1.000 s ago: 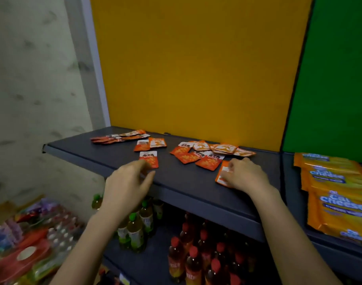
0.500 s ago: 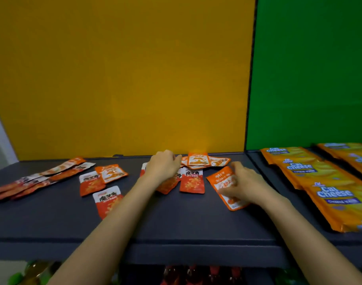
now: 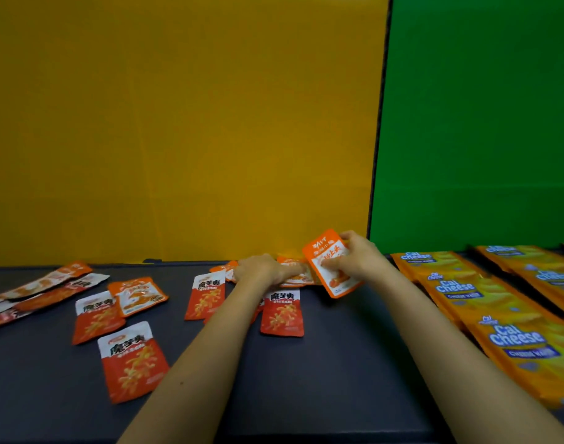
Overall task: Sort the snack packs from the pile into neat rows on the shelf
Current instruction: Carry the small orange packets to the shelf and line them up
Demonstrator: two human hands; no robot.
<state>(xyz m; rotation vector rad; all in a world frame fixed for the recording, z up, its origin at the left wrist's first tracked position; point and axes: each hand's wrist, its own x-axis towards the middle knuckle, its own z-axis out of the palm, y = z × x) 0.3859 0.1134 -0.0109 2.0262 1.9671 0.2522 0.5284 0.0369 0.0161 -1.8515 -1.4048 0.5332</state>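
Observation:
Small orange and red snack packs lie scattered on the dark shelf (image 3: 322, 379). My right hand (image 3: 360, 256) holds an orange pack (image 3: 325, 251) lifted and tilted off the shelf, thumb across its front. My left hand (image 3: 261, 269) rests on the pile of orange packs (image 3: 295, 278) at the back, fingers pointing right; I cannot tell whether it grips one. Red packs lie at the middle (image 3: 282, 312), (image 3: 205, 296) and left front (image 3: 131, 358), (image 3: 96, 315). One orange pack (image 3: 139, 294) sits beside them.
Long thin snack strips (image 3: 46, 288) lie at the far left of the shelf. Large yellow Cal Cheese packs (image 3: 498, 318) fill the shelf section on the right. A yellow back panel and a green one (image 3: 482, 123) rise behind.
My right hand has lifted the orange pack off the shelf and carried it back toward the pile. My left hand slid right onto the pile. The camera moved closer.

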